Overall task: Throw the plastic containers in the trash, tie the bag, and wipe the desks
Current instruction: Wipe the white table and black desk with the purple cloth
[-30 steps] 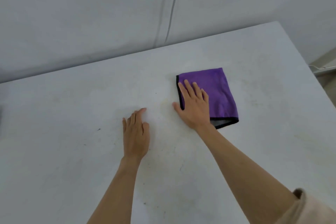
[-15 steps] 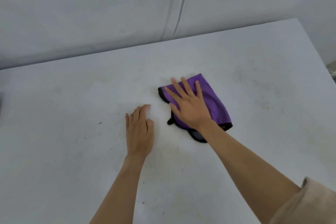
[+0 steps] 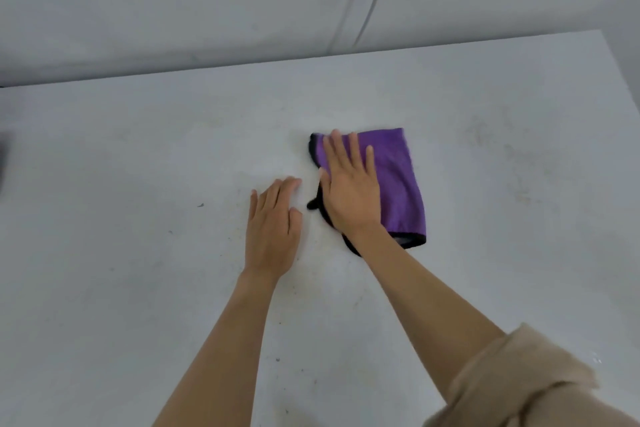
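purple cloth (image 3: 398, 184) with black trim, pale grey speckled desk (image 3: 138, 149), beige sleeve (image 3: 519, 381)

Grey wall (image 3: 207, 3) behind at 12 o'clock, vertical seam (image 3: 372, 0) at 1. Dark object (image 3: 4, 156) at 9, cut off by frame edge.

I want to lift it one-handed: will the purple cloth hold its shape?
Probably not. The cloth bunches at its black edge under the flat right hand, so it looks floppy. It seems thin and likely light, and should slide easily on the smooth desk.
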